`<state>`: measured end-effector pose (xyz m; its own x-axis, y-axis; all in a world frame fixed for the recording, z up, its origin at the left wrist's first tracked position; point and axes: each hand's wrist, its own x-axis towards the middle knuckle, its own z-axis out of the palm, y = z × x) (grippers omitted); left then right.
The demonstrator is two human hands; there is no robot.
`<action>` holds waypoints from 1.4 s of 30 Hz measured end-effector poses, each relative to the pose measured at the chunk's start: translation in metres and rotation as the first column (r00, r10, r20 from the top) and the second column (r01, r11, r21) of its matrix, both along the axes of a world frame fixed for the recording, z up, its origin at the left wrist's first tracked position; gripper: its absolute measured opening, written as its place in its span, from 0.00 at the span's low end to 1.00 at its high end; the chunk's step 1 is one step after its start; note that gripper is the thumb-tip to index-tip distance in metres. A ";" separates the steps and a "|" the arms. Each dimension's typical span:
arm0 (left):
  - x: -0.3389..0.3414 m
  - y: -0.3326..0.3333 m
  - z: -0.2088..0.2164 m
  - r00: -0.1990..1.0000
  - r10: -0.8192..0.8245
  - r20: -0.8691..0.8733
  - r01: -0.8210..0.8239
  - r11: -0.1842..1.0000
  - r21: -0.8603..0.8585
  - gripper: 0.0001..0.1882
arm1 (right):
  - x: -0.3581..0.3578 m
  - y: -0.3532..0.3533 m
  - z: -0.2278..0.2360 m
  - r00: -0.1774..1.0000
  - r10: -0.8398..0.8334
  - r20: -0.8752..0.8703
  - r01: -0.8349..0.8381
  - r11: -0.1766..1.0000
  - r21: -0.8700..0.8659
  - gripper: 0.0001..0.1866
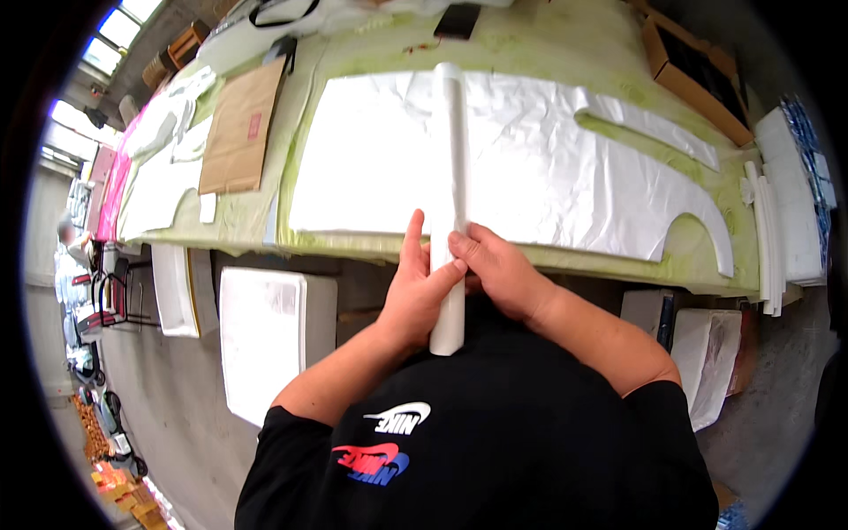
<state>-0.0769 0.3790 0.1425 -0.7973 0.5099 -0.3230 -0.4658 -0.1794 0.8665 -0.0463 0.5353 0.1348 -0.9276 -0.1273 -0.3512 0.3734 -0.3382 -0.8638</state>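
Observation:
A long white roll (448, 150) lies across the table's near edge, its far end over a flat white plastic sheet (371, 159) and its near end close to my body. My left hand (417, 287) grips the roll from the left, thumb across its top and one finger raised beside it. From the right, my right hand (499, 269) is closed around it a little farther up, its thumb pressed on top; its other fingers are mostly hidden. At its right end the sheet, somewhat wrinkled, has curved cutouts and strap-like strips.
The green-covered table (530, 44) bears a brown paper bag (243, 128), more white sheets (159, 185) and a dark flat object (457, 21). An open cardboard box (693, 79) stands at the far right. Below the near edge is a white bin (265, 344); thin white rolls (770, 238) lean at right.

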 end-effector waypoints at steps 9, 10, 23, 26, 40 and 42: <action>-0.007 0.055 -0.024 0.919 -0.173 -0.355 0.185 0.983 0.001 0.45 | -0.003 0.036 0.021 0.966 -0.257 -0.002 0.256 0.964 -0.066 0.22; -0.006 0.058 -0.022 0.909 -0.212 -0.359 0.224 0.974 -0.008 0.46 | 0.002 0.042 0.016 0.963 -0.271 0.004 0.270 0.960 -0.070 0.22; -0.031 0.074 -0.028 0.776 -0.426 -0.465 0.314 0.901 -0.301 0.53 | 0.034 0.077 0.019 0.943 -0.331 0.014 0.330 0.943 0.047 0.20; -0.059 0.079 -0.016 0.868 -0.343 -0.360 0.227 0.917 -0.328 0.58 | 0.038 0.085 0.007 0.950 -0.287 -0.126 0.310 0.916 0.256 0.20; -0.223 0.081 0.013 0.878 -0.475 -0.066 0.420 0.828 -0.373 0.30 | 0.101 0.108 -0.013 0.958 -0.263 -0.114 0.287 0.874 0.393 0.21; -0.218 0.086 0.022 0.864 -0.503 -0.027 0.453 0.799 -0.395 0.24 | 0.103 0.110 -0.017 0.957 -0.259 -0.130 0.290 0.863 0.414 0.22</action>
<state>-0.2954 0.4649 0.1645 -0.5289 0.7025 -0.4763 -0.2930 0.3756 0.8793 0.0565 0.6455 0.1176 -0.9265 0.2827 -0.2482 0.2549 -0.0132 -0.9669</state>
